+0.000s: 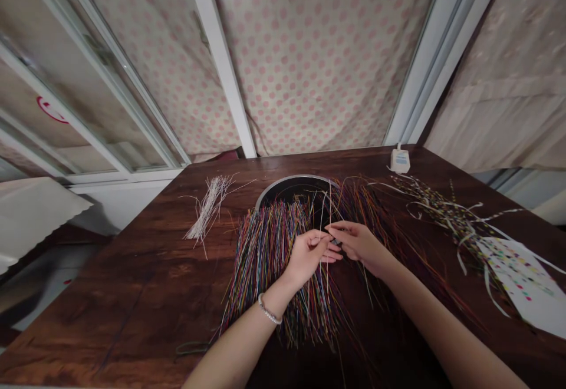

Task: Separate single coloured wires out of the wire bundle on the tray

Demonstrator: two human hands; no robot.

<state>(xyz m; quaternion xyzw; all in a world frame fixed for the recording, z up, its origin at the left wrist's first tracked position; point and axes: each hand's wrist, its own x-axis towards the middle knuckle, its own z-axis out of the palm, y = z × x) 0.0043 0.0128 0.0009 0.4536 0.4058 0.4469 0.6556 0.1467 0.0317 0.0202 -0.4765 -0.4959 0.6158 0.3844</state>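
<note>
Fine work over my colored strands (pixel 269 253).
L hand (pixel 308 254) & R hand (pixel 360 244) each pinch one thin strand (pixel 328 223), fingers closed.

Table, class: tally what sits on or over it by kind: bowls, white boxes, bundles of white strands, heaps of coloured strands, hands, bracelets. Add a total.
1 bowl
1 white box
1 bundle of white strands
1 heap of coloured strands
2 hands: left hand, right hand
1 bracelet
Total: 7
</note>
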